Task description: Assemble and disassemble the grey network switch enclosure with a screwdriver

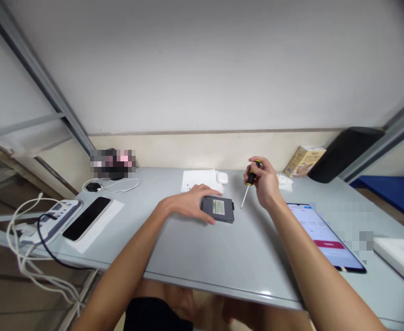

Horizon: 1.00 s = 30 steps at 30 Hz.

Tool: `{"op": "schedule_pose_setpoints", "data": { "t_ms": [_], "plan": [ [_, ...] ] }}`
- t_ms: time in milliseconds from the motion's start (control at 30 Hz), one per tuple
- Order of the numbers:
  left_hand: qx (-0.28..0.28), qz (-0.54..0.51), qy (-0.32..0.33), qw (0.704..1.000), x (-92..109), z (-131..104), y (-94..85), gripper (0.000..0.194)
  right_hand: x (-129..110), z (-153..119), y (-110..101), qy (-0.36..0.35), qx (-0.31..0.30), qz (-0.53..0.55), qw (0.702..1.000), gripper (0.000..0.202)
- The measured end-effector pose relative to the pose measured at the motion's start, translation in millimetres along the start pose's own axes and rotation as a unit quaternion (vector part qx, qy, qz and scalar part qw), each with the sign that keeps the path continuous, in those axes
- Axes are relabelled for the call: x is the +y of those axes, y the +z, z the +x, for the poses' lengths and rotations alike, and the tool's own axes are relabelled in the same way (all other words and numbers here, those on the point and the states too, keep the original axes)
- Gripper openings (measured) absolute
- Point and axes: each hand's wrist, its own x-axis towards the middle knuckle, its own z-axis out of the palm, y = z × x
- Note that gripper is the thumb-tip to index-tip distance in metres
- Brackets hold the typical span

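A dark grey box (226, 210) with a pale label lies on the grey table, near the middle of the head view. My left hand (195, 202) grips its left end, thumb at the near edge and fingers at the far edge. To the right, my right hand (262, 177) is closed round the black and yellow handle of a screwdriver (245, 195). The screwdriver's thin shaft points down, its tip to the right of the box and apart from it. Behind the box are a white sheet of paper (196, 178) and a small white case (222, 178).
A phone (88, 218), a power strip (55, 220) and cables are on the left. A tablet (322, 234) lies under my right forearm's side, with a white object (400, 257) beyond. A yellow box (303, 161) and a black cylinder (344, 154) stand at the back right.
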Motion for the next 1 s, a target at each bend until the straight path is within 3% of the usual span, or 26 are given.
{"op": "schedule_pose_setpoints", "data": {
  "t_ms": [167, 500, 800, 1000],
  "plan": [
    [-0.001, 0.049, 0.012, 0.999, 6.7, 1.9, 10.7, 0.063, -0.5, -6.2, 8.5, 0.061, -0.089, -0.025, 0.994, 0.032],
    [-0.053, -0.113, -0.073, 0.989, 11.8, -0.4, -7.1, 0.048, -12.0, -8.9, -3.5, 0.178, -0.231, -0.070, 0.954, 0.035],
    [0.025, -0.137, -0.080, 0.987, 4.0, 5.5, -2.0, 0.044, -14.6, -18.2, -9.1, 0.217, -0.388, -0.163, 0.881, 0.024],
    [0.060, -0.102, -0.096, 0.988, -1.0, 10.4, 12.5, 0.042, -19.7, -20.3, -10.0, 0.228, -0.426, -0.232, 0.845, 0.029]
  ]
}}
